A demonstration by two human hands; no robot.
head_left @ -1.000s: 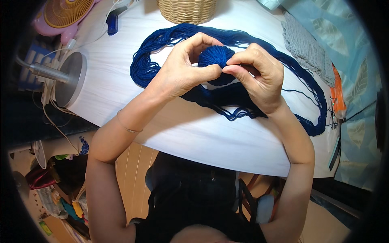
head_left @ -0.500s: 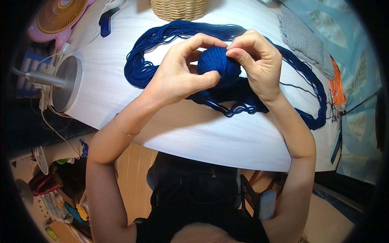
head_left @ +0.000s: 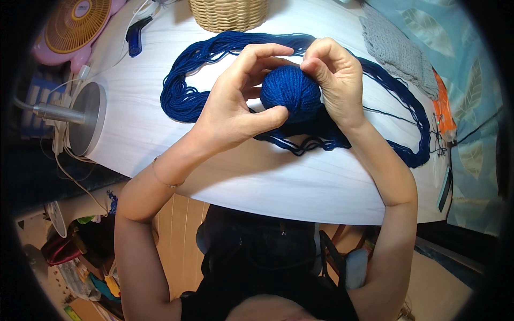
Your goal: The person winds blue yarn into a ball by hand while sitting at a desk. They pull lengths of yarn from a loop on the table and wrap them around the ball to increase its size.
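A round ball of dark blue yarn [head_left: 289,91] rests in my left hand [head_left: 227,104], its thumb along the lower left side and its fingers curved around the back. At the ball's upper right, my right hand [head_left: 340,80] is closed in a pinch on the blue yarn; the strand between its fingertips is too fine to make out. Beneath both hands a large loose skein of the same blue yarn [head_left: 179,99] lies in a long loop on the table. One thin strand [head_left: 388,113] runs from near my right wrist toward the skein's right side.
The white table [head_left: 241,184] holds a wicker basket [head_left: 229,13] at the back and a grey knitted piece [head_left: 399,51] at right, beside an orange packet [head_left: 443,115]. To the left are a pink fan [head_left: 80,27], a blue-handled tool [head_left: 135,45] and a round metal lamp base [head_left: 91,120].
My right hand has shifted slightly left and down along the ball. My left index finger now stands apart from the ball, leaving more of its top in sight. The whole view has moved a little.
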